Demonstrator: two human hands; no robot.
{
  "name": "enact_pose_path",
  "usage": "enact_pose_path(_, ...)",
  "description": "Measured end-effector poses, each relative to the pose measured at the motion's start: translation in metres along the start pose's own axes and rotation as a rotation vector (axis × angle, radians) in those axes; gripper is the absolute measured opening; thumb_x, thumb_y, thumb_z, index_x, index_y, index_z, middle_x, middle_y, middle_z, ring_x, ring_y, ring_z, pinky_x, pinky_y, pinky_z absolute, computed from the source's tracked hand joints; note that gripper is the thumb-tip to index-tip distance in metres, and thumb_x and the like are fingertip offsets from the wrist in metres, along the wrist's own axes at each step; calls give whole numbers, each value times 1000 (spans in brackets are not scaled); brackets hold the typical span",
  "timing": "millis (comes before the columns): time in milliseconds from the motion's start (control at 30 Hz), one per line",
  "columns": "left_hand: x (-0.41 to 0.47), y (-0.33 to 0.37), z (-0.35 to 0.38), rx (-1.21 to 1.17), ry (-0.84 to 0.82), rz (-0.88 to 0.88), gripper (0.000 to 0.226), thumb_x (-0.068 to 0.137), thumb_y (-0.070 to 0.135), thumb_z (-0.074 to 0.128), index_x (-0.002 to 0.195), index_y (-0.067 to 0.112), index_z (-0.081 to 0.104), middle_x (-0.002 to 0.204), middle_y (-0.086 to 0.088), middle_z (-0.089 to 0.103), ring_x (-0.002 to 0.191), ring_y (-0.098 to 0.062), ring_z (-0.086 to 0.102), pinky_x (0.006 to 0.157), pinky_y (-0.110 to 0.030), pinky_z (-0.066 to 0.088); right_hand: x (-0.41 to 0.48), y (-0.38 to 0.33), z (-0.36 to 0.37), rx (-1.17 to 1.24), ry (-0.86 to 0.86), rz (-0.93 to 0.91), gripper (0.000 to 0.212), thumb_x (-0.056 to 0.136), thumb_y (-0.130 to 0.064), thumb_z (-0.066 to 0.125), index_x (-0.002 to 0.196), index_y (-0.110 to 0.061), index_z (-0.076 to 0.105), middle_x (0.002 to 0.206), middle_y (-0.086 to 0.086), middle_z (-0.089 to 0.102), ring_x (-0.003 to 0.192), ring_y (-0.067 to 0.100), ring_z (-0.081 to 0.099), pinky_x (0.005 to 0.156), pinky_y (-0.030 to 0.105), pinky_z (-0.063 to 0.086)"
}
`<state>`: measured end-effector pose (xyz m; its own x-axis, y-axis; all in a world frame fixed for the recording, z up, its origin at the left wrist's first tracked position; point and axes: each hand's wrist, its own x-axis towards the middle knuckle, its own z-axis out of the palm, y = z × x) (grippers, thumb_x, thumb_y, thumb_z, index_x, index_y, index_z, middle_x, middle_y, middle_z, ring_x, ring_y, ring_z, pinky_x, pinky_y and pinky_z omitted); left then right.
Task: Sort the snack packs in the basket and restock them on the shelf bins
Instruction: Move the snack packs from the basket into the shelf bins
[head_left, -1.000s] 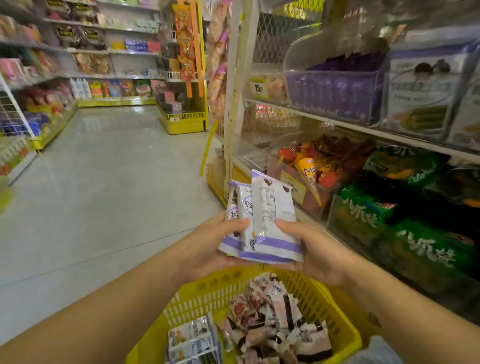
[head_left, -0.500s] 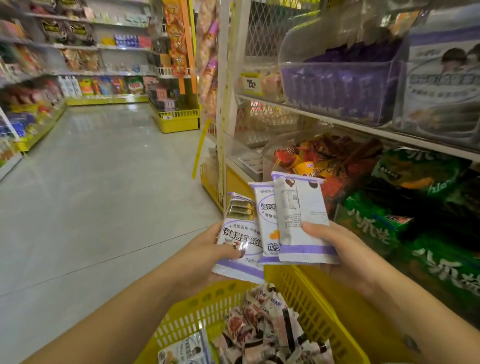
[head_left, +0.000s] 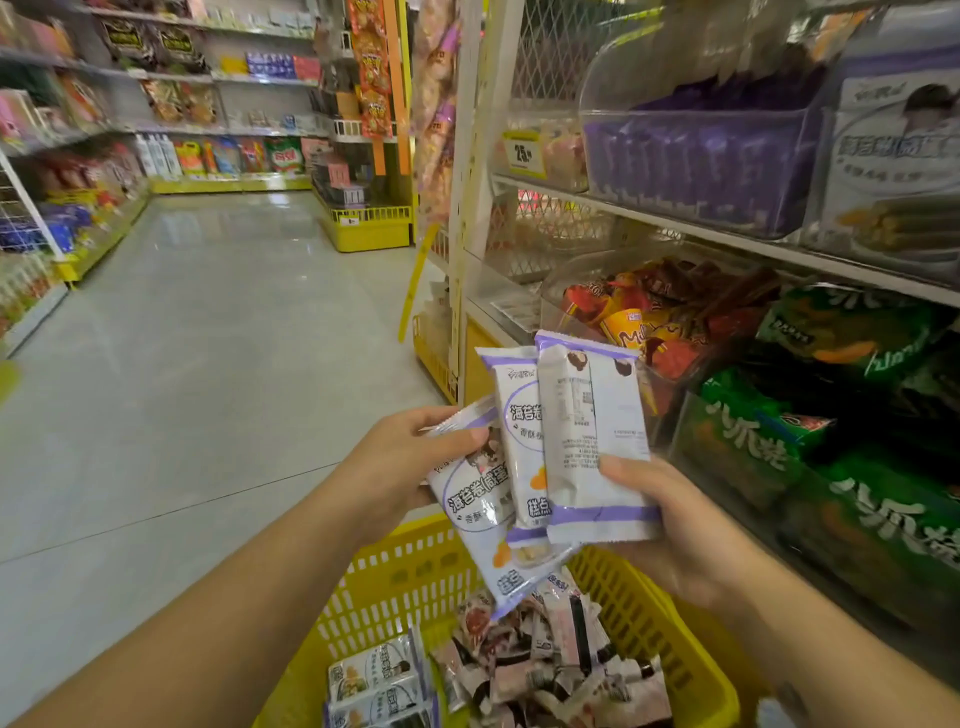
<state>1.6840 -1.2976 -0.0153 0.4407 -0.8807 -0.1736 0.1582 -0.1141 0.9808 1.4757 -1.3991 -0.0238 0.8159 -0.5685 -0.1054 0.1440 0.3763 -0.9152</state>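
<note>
Three white-and-purple snack packs (head_left: 582, 441) are fanned out above the yellow basket (head_left: 410, 577). My left hand (head_left: 400, 467) pinches the leftmost, tilted pack at its top. My right hand (head_left: 670, 525) grips the two upright packs from below, thumb on the front one. The basket holds several more packs (head_left: 545, 654), pinkish-white ones and white-purple ones at its left. A clear shelf bin (head_left: 696, 150) with purple packs stands on the upper shelf at the right.
A clear bin (head_left: 660, 317) of red and orange snacks sits just behind the held packs. Green bags (head_left: 810, 467) fill the lower right shelf. A white display box (head_left: 893, 171) stands at upper right. The grey aisle floor (head_left: 208, 338) stretches left, with shelves beyond.
The packs have spread into a wider fan, and the leftmost pack has tilted further left in my left hand. The view has shifted slightly toward the shelf.
</note>
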Motion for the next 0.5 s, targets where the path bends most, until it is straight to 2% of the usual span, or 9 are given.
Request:
enact_pose_path(33,-1,0,1,-91,-3,-26,48,67,24,78,112,14,65,95,-7,75,82,-20,72,66,-32,59,0,5,3,15,6,3,37,64,-28,73,101,-20,75,113,14,70,94,28,71,68,36,58)
enact_pose_path(133,-2,-2,9,-378,30,-65,57,66,22,72,119,3,63,110,-21,69,101,-34,67,86,-47,54,3,16,9,117,62,26,29,68,-28,76,97,-21,76,112,15,70,93,31,71,67,39,59)
enact_pose_path(233,-4,-9,24,-588,66,-86,43,85,22,63,122,0,58,109,-23,69,101,-38,67,85,-53,54,5,19,15,224,114,17,27,73,-24,68,99,-17,75,112,17,70,94,33,70,65,40,59)
enact_pose_path(300,-12,-14,33,-558,-31,-143,39,96,32,50,125,7,58,112,-19,69,102,-36,67,81,-49,57,8,20,16,272,135,-4,38,73,-22,66,110,-15,68,112,17,70,93,35,70,62,43,59)
enact_pose_path(367,-20,-19,37,-402,-225,-227,41,99,41,41,125,18,62,114,-14,70,101,-32,68,72,-42,59,9,19,15,259,170,-17,44,72,-22,65,116,-15,62,111,15,70,91,33,71,63,46,60)
enact_pose_path(400,-21,-22,36,-332,-270,-248,41,99,43,38,125,21,61,114,-12,70,101,-31,69,71,-40,60,9,18,14,235,177,-18,44,72,-23,65,115,-15,62,110,15,71,90,32,71,65,45,60)
enact_pose_path(500,-20,-24,34,-331,-215,-205,38,101,38,37,130,20,54,111,-11,71,98,-33,69,71,-43,59,5,13,10,121,130,-4,27,73,-27,65,97,-20,75,106,12,73,87,26,72,66,38,60)
